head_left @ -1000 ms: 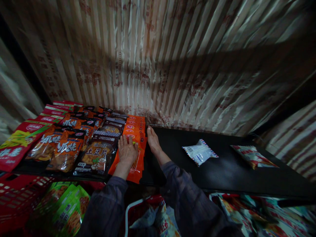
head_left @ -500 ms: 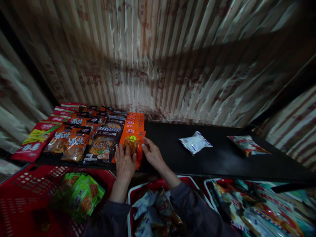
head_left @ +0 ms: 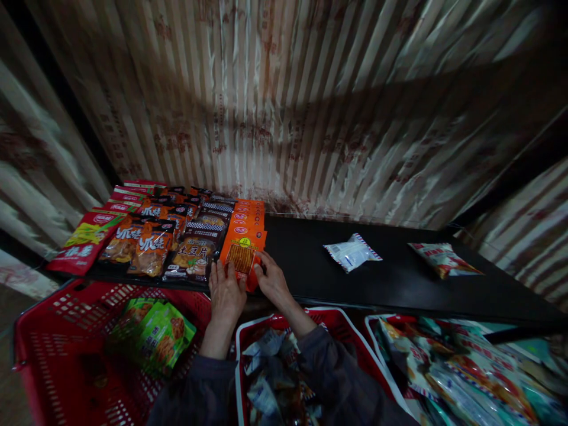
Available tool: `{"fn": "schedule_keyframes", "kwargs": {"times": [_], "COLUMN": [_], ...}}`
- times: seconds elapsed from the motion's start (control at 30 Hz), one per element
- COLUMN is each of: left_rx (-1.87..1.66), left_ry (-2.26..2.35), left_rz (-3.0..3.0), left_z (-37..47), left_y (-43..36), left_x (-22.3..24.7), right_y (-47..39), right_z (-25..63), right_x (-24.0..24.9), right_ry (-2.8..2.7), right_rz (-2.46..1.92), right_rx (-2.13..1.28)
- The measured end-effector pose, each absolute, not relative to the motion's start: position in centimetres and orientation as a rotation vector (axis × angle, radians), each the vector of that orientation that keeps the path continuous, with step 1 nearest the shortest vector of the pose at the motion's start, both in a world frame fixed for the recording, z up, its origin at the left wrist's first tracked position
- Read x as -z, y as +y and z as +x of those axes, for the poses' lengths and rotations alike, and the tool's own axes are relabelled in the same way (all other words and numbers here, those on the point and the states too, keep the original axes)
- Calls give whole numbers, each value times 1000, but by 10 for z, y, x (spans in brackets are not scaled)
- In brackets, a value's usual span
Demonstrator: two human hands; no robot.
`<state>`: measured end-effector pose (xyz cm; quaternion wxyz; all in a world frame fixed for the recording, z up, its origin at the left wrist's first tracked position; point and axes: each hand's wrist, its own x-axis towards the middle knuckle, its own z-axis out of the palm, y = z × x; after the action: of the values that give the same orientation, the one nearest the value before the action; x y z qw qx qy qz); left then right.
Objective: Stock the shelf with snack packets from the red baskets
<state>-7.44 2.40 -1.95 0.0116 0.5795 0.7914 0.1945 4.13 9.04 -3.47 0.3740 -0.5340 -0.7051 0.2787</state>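
A row of orange snack packets (head_left: pixel 242 242) lies overlapped on the black shelf (head_left: pixel 306 260), right of the dark chip packets (head_left: pixel 190 253). My left hand (head_left: pixel 226 294) rests at the near left edge of the front orange packet, fingers spread. On the packet's right side, my right hand (head_left: pixel 273 283) touches the edge with its fingertips, fingers slightly bent and apart. Neither hand is wrapped round anything. Further left are orange-and-black packets (head_left: pixel 151 251) and red-and-yellow packets (head_left: pixel 89 241).
A white packet (head_left: pixel 352 253) and a red-and-white packet (head_left: pixel 444 260) lie farther right on the shelf. Below stand a red basket (head_left: pixel 44 337) with green packets (head_left: pixel 164 337), a middle basket (head_left: pixel 341 322) and a right basket (head_left: pixel 377 337), both holding packets. A striped sheet (head_left: pixel 284 106) hangs behind.
The camera view has shifted a little, so the left-hand packets and basket appear farther right. Both hands remain at the front orange packet, with my right fingers slightly lower along its edge.
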Motion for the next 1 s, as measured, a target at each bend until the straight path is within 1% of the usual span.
{"fn": "schedule_keyframes", "kwargs": {"times": [0.2,0.37,0.7,1.0], "left_rx": [-580,-644,-492,-471], "left_ry": [2440,2382,2379,2368], "left_rz": [1839,1894,1798,1764], "left_z": [-78,-70,-66,-66], "left_y": [27,31,35,36], "left_x": [15,17,19,14], "right_y": [98,107,118,124], "right_z": [39,38,37,34], "right_x": [35,37,39,37], "right_ry": [-1778,-1764,-1722,-1732], "right_rz": [-1435,-1410,-1397,-1399], "right_rx": [-702,-684,-706,-706]}}
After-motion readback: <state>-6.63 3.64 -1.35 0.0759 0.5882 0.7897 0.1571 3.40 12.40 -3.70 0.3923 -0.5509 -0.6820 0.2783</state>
